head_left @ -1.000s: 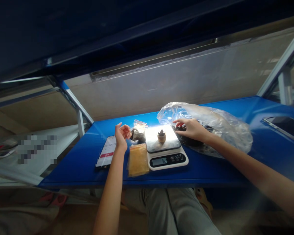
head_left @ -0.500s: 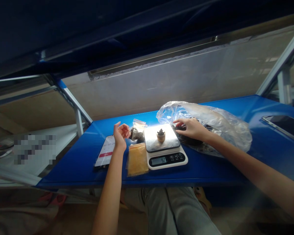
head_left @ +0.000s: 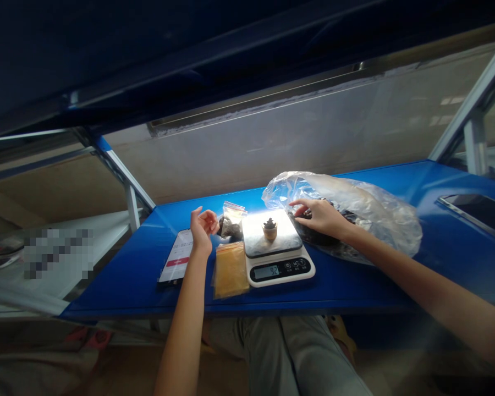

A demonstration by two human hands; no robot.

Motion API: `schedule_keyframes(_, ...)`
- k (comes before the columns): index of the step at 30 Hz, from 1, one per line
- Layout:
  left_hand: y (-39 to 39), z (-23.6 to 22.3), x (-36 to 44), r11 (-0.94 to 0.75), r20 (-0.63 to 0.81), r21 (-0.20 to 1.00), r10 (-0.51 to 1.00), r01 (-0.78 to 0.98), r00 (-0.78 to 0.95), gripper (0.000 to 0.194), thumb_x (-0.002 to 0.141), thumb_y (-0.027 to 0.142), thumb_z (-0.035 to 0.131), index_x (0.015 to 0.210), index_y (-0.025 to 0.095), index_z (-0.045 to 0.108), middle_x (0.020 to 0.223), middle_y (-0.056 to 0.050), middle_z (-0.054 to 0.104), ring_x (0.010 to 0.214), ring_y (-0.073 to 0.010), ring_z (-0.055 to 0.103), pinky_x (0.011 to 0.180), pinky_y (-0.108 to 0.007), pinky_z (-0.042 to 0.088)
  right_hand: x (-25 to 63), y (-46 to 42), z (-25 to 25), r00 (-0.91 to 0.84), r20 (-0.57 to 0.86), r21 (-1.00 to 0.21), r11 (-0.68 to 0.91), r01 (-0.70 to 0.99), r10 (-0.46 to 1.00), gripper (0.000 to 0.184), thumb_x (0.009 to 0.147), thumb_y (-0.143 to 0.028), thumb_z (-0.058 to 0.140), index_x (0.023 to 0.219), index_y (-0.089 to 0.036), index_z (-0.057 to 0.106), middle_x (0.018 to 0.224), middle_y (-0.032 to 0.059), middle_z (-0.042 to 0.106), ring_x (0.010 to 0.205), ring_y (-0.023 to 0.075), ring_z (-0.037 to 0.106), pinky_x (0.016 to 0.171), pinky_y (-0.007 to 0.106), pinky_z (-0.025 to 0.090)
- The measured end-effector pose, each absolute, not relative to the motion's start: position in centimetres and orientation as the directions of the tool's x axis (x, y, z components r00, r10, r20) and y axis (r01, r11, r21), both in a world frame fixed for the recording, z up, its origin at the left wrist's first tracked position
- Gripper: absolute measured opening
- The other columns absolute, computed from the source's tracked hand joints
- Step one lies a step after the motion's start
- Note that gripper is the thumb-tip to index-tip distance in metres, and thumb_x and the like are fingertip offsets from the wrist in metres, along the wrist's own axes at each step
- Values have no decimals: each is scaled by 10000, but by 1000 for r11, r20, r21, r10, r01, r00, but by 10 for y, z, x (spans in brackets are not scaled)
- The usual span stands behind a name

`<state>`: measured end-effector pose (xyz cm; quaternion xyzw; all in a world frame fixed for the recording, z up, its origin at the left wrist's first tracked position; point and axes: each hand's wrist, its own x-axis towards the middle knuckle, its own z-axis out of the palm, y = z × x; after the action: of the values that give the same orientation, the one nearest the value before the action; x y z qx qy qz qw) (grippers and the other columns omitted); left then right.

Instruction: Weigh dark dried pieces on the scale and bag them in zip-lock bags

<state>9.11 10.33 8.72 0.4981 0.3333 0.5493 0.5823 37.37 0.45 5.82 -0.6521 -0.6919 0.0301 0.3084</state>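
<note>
Right hand edged slightly left over plastic bag, fingers perhaps lifting slightly.

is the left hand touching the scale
No, the left hand is raised in the air beside the digital kitchen scale, not touching it.

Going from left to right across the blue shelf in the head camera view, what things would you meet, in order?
Smartphone showing a timer → flat yellow plastic packet → white digital kitchen scale → clear plastic bag → dark-screened phone or tablet
</note>
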Motion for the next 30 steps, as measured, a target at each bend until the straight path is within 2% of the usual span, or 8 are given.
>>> schedule_keyframes(6, 105, 86, 90, -89, 149, 952, 971, -294, 188, 452, 757, 494, 450, 430, 182, 452, 396, 33, 315, 329, -55, 279, 353, -208, 186, 372, 5, 59, 102, 416, -518, 143, 843, 904, 353, 745, -200, 614, 1097, -194, 646, 840, 43, 740, 764, 205, 704, 682, 314, 550)
schedule_keyframes(10, 105, 86, 90, -90, 152, 947, 971, -308, 184, 424, 736, 474, 468, 429, 181, 463, 395, 31, 324, 329, -53, 281, 352, -207, 181, 371, 5, 61, 143, 488, -562, 184, 806, 861, 314, 764, -221, 614, 1071, -175, 663, 824, 54, 730, 739, 198, 697, 670, 316, 560)
schedule_keyframes(19, 106, 84, 89, -95, 160, 944, 969, -315, 187, 381, 696, 456, 479, 430, 183, 482, 406, 28, 352, 349, -56, 276, 365, -216, 169, 367, 6, 66, 142, 561, -558, 246, 793, 815, 276, 790, -194, 574, 1045, -150, 669, 895, 83, 731, 783, 204, 695, 713, 339, 561)
schedule_keyframes(22, 106, 84, 89, -93, 157, 944, 970, -315, 186, 381, 683, 458, 493, 424, 178, 492, 417, 29, 356, 350, -52, 282, 368, -215, 169, 366, 5, 65, 130, 542, -554, 237, 798, 830, 278, 782, -162, 559, 1036, -149, 670, 895, 81, 732, 758, 194, 695, 685, 319, 561)
schedule_keyframes(26, 107, 85, 90, -89, 152, 942, 973, -323, 175, 372, 675, 453, 494, 426, 176, 487, 431, 27, 372, 350, -50, 279, 365, -215, 162, 368, 4, 63, 121, 457, -577, 190, 794, 881, 278, 768, -172, 588, 1033, -146, 664, 776, 54, 720, 699, 185, 692, 646, 301, 559)
schedule_keyframes(30, 106, 85, 90, -84, 146, 947, 973, -311, 181, 380, 685, 457, 480, 428, 177, 476, 425, 29, 359, 347, -51, 282, 366, -218, 162, 369, 5, 62, 117, 429, -597, 185, 780, 896, 272, 781, -218, 601, 1034, -139, 663, 810, 70, 726, 712, 187, 693, 664, 309, 560)
